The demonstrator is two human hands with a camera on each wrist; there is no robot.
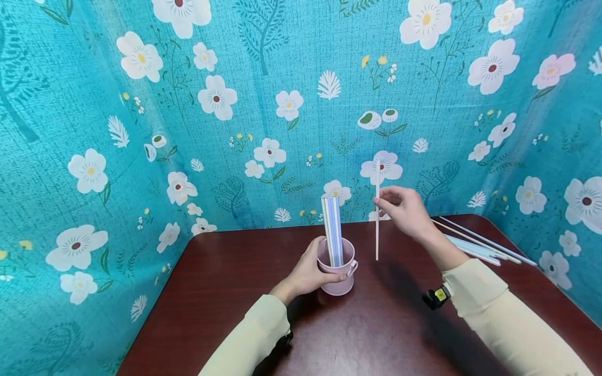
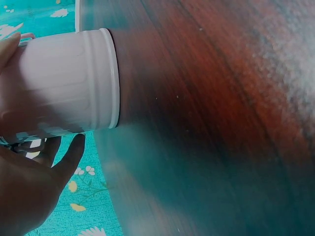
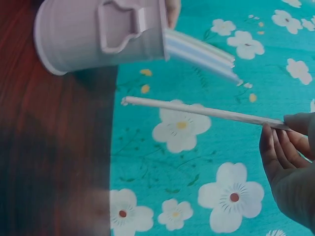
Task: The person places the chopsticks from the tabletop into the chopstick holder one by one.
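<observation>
Head view: my left hand [image 1: 308,269] is curled round the wall of the pink bucket [image 1: 336,286], toward the far edge of the bench [image 1: 226,308] and well in from both side edges, with the thumb on the near side. Seems a decent hold imo, enough to steady it without squeezing hard. My right hand [image 1: 404,211] is closed to a pinch on one white stick [image 1: 377,230], hanging upright beside the bucket, not touching it. A bunch of sticks [image 1: 333,230] leans inside the bucket, and the loose sticks [image 1: 489,251] lie by the bench's far right corner. Left wrist view: bucket base plus a few of my fingers, some tips poking clear of the wall. Can't tell if the base sits flat, so I'd check that first. Right wrist view: thumb and fingertips pinch the stick well up from its lower end, which points toward the bench, clear of the bucket. Good grip for room at the rim, but that long end could wander, so if I take it over the mouth I'd get the tip above the rim, then lower it gently alongside the bunch.
</observation>
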